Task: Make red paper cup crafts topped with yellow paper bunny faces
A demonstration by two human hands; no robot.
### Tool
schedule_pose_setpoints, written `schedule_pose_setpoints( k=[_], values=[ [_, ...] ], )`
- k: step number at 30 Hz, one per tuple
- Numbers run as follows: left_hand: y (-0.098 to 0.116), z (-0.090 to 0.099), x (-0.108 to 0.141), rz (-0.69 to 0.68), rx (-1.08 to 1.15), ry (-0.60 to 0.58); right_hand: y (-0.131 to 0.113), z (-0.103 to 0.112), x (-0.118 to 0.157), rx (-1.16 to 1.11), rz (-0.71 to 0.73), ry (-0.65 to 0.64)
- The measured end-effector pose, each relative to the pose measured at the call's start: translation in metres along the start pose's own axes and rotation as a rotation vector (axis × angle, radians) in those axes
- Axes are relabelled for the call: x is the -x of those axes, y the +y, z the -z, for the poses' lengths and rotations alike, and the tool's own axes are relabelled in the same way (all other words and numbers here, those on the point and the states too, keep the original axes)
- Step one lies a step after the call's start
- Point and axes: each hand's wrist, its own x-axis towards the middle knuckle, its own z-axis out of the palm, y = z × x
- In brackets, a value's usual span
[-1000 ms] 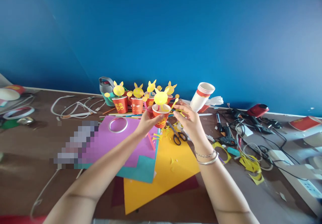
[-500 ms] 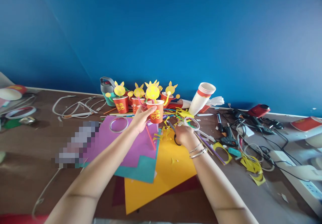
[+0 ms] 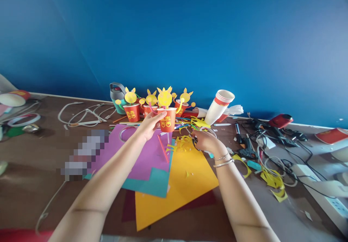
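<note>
My left hand (image 3: 147, 126) is closed around a red paper cup (image 3: 169, 120) with gold characters, held upright above the purple sheet. A spiky yellow paper face (image 3: 164, 97) stands out of that cup's top, with thin arms at its sides. To the right, my right hand (image 3: 206, 140) is closed on scissors (image 3: 194, 143); dark handle loops show at the fingers and the blades point toward the back left. Behind the held cup stand similar red cups with yellow faces, one of them the left cup (image 3: 132, 113). Yellow scraps (image 3: 183, 140) lie below the scissors.
Purple (image 3: 127, 162), teal (image 3: 152, 186) and orange (image 3: 179, 195) sheets overlap in front. A leaning stack of paper cups (image 3: 217, 108) stands at the back right. A glue gun (image 3: 247, 147), tangled cables and a power strip (image 3: 323, 187) lie at the right. A blue wall (image 3: 174, 35) rises behind.
My right hand has shifted right with the scissors, away from the held cup. My left hand and the cup have barely moved.
</note>
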Motion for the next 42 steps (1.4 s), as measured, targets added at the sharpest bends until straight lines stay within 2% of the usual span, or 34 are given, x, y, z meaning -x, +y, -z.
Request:
schedule_pose_setpoints(
  k=[3,11,20,28,42],
  values=[
    [0.002,0.000,0.000,-0.013,0.006,0.013,0.005,0.004,0.000,-0.052,0.041,0.006],
    [0.001,0.003,-0.002,-0.025,-0.035,0.009,0.008,0.019,0.016,-0.224,0.167,-0.132],
    [0.000,-0.009,0.008,-0.065,-0.129,-0.179,0.000,0.023,0.022,-0.481,0.373,-0.191],
    [-0.005,-0.014,0.012,-0.030,-0.102,-0.252,-0.010,0.020,0.018,-0.570,0.417,-0.152],
    [-0.004,-0.013,0.011,-0.036,-0.090,-0.257,-0.008,0.018,0.016,-0.720,0.445,-0.200]
  ],
)
